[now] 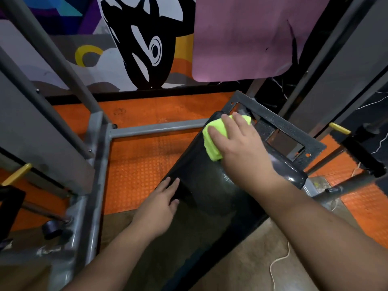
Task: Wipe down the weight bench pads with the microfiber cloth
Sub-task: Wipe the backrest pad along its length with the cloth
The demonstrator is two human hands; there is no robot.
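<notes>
My right hand (237,141) presses the cloth (214,141) on the far end of the pad (201,192), fingers bent over it. My left hand (161,204) lies flat near me. The pad runs long toward me, so I'd wipe back.

You are looking down at an orange studded floor mat (138,164) lying over a tan floor (258,248). A painted mural wall (147,49) is rising ahead of you, showing black, white, yellow and blue shapes (what it depicts is unclear). A mauve sheet (241,38) is hanging against it at right. Grey steel frame posts (48,49) are slanting up on the left, a crossbar (155,128) is running between them, and yellow-tipped handles (16,174) are jutting out at both sides. A thin white cord (279,261) is trailing across the floor.
</notes>
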